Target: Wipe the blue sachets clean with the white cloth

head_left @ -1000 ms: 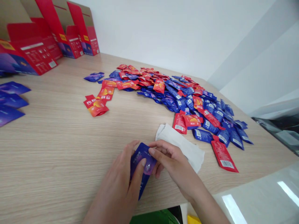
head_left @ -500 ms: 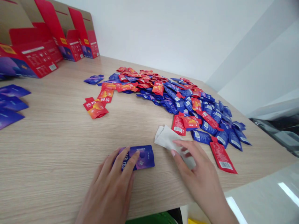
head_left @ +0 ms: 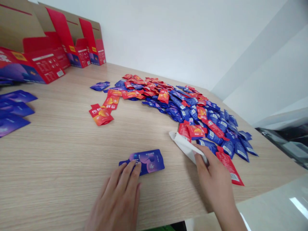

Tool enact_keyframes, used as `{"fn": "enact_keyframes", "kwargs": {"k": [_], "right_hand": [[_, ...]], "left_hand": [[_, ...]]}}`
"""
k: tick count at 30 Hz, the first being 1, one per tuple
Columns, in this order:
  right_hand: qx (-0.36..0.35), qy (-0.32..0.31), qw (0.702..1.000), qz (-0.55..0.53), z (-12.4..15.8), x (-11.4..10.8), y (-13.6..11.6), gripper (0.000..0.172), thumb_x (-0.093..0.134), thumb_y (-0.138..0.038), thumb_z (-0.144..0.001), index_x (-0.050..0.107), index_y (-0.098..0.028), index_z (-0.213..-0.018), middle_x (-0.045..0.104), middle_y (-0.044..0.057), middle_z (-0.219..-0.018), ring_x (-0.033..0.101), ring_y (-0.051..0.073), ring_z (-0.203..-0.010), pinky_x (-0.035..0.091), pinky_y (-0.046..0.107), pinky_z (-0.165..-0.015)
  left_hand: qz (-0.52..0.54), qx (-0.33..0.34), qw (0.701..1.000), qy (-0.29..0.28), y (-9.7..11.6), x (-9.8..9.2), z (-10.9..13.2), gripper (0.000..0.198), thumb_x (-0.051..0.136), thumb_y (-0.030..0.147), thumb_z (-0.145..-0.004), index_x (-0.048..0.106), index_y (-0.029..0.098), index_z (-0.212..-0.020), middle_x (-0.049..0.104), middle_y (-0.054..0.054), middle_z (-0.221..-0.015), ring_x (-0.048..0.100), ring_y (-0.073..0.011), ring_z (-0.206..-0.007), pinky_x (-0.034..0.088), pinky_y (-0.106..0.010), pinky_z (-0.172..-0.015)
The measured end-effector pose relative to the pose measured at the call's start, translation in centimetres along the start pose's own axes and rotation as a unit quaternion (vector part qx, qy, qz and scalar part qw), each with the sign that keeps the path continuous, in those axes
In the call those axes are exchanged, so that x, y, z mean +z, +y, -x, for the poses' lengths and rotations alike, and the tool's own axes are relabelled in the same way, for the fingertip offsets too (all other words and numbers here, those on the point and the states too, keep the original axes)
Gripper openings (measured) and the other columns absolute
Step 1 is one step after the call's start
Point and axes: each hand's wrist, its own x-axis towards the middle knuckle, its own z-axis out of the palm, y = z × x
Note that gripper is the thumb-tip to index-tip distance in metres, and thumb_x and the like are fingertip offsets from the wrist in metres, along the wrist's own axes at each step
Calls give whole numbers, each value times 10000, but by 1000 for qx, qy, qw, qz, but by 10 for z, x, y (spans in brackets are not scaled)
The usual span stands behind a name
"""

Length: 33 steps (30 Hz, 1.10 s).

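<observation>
A blue and purple pouch (head_left: 146, 161) lies flat on the wooden table (head_left: 60, 154) near the front edge. My left hand (head_left: 120, 195) rests with its fingers stretched out, the fingertips pressing on the pouch's left end. My right hand (head_left: 214, 179) is closed on a folded white cloth (head_left: 185, 146), lifting it beside the pouch. A big heap of red and blue sachets (head_left: 190, 109) spreads behind and to the right of the cloth.
A few red sachets (head_left: 102, 114) lie apart at centre left. Blue pouches (head_left: 13, 110) lie in a row at the left edge. Open red cardboard boxes (head_left: 48, 54) stand at the back left. The table ends at the front and right.
Both hands held the blue pouch upright; it was then laid flat. My right hand let go, reached right and gripped the white cloth. The left hand stays on the pouch.
</observation>
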Motion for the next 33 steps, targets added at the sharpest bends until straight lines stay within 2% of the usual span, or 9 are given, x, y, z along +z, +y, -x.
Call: {"fn": "enact_keyframes", "kwargs": {"k": [2,4,7,11,19,23,25,29,33], "right_hand": [[33,18,999,-37,3,-1,-16,419,532,-505,-1052,744,-231,-1287,803,63,-886,716,274,-678,546,353,-585],[-4,10,996,-93,11,5,-36,384,533,-445,-1073,717,-243,-1343,820,75,-1084,775,285,-897,615,359,-741],[-170,-72,970,-157,26,24,-61,448,452,-171,-1061,658,-281,-1443,717,49,-1440,685,248,-1319,576,390,-1089],[-322,-149,925,-132,33,47,-64,678,397,58,-902,669,-236,-1449,661,40,-1524,556,208,-1480,488,435,-1231],[-166,-91,979,-73,14,30,0,520,456,-131,-1011,673,-259,-1465,665,73,-1515,626,275,-1415,513,538,-1202],[-96,-42,988,-110,16,19,-11,479,468,-186,-1035,666,-295,-1457,688,56,-1487,655,280,-1380,536,555,-1171],[-133,-50,976,-164,24,23,-35,519,440,-140,-1040,631,-308,-1492,648,44,-1537,600,256,-1441,509,536,-1201],[-302,-151,924,-181,39,49,-78,714,407,26,-916,582,-255,-1548,611,48,-1577,502,210,-1523,457,466,-1255],[-317,-178,923,-126,33,64,-68,790,407,82,-826,611,-225,-1524,601,64,-1586,501,221,-1523,413,511,-1284]], "left_hand": [[0,5,1000,5,7,3,-2,507,480,249,-987,568,180,-1482,701,-71,-1462,680,-262,-1280,617,-399,-971],[-8,2,1000,25,14,10,-3,507,486,239,-992,555,154,-1487,707,-79,-1452,687,-245,-1263,610,-371,-962],[-40,14,998,48,21,22,5,509,496,260,-995,549,73,-1466,702,-149,-1443,677,-252,-1280,594,-354,-992],[-69,47,996,21,20,31,21,454,503,217,-958,619,118,-1385,748,-141,-1362,698,-267,-1261,588,-359,-1022],[-68,30,996,45,21,30,15,681,542,314,-971,415,-9,-1557,605,-211,-1543,652,-289,-1355,588,-355,-1035],[-75,35,995,55,24,33,14,654,540,305,-969,447,16,-1549,618,-198,-1536,633,-294,-1377,567,-370,-1062],[-85,50,994,49,23,35,15,599,545,289,-953,525,40,-1497,641,-190,-1514,628,-304,-1380,563,-382,-1066],[-94,99,991,15,16,36,20,462,503,238,-927,681,137,-1341,772,-120,-1319,720,-277,-1203,588,-386,-1012],[-137,113,984,29,16,30,15,454,494,237,-923,697,104,-1306,784,-130,-1295,741,-272,-1173,616,-370,-961]]}}
